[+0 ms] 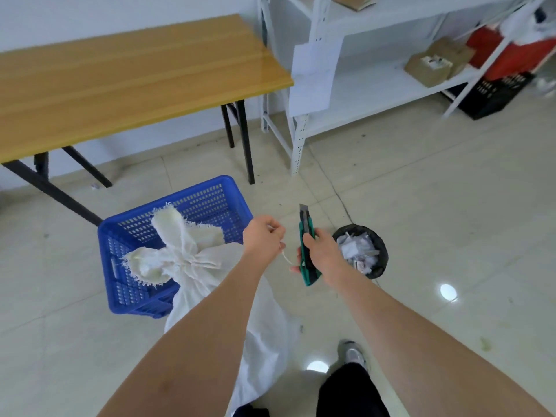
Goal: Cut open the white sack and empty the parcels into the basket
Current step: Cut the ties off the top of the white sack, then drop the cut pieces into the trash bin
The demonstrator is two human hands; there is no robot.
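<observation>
A white sack (264, 332) stands on the floor, its tied, frayed neck (180, 251) leaning over the rim of a blue plastic basket (120, 251). My left hand (263, 237) is to the right of the neck, fingers closed on a thin white string (285, 257) that hangs down from it. My right hand (322, 254) grips a green utility knife (307, 251) held upright, its blade pointing away from me. The knife is apart from the sack. No parcels are visible; the sack's contents are hidden.
A black-lined waste bin (380, 251) full of paper scraps stands just right of my right hand. A wooden folding table (135, 79) is behind the basket, white metal shelving (361, 85) with cardboard boxes at the back right. My shoe (352, 353) is beside the sack.
</observation>
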